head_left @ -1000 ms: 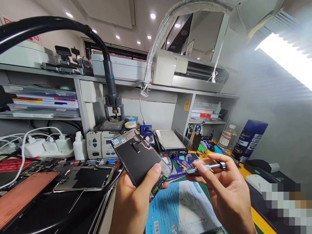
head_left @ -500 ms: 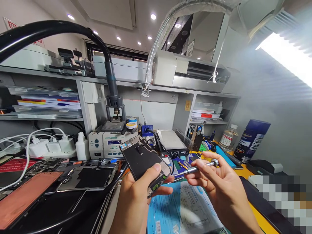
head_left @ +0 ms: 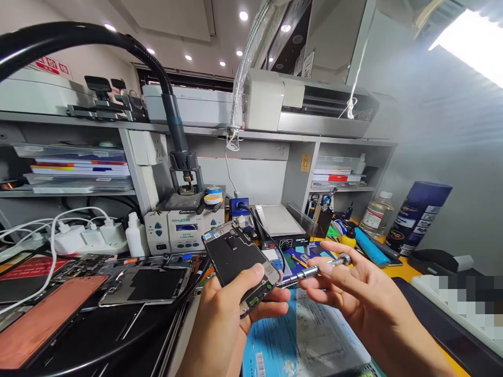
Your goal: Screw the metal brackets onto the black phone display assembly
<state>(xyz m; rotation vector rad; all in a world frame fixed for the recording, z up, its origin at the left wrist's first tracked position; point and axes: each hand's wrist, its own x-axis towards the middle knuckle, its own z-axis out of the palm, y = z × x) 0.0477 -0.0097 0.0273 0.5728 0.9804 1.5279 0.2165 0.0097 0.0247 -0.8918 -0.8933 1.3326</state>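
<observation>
A black phone screen assembly point(head_left: 231, 256), its inner side facing me, is tilted up in the grip of my left hand point(head_left: 231, 298). My left thumb presses on its lower part and the fingers wrap beneath its edge. In my right hand point(head_left: 349, 293), a silver screwdriver point(head_left: 314, 270) is pinched between thumb and fingers. Its thin shaft points left, towards the lower right edge of the screen assembly; whether the tip touches is hard to make out. Below both hands lies a blue and white printed sheet point(head_left: 271, 340).
At left lie several phone parts, a bare screen panel point(head_left: 145, 285) and a copper-coloured plate point(head_left: 51, 319). A soldering station point(head_left: 184, 230) stands behind, beside a white bottle point(head_left: 136, 235). A clear bottle point(head_left: 376, 214) and a blue spray can point(head_left: 418, 217) stand at the right. A black hose point(head_left: 149, 50) arches overhead.
The view has shifted slightly. Both hands keep their grips, and the screen assembly and screwdriver stay in nearly the same position to each other.
</observation>
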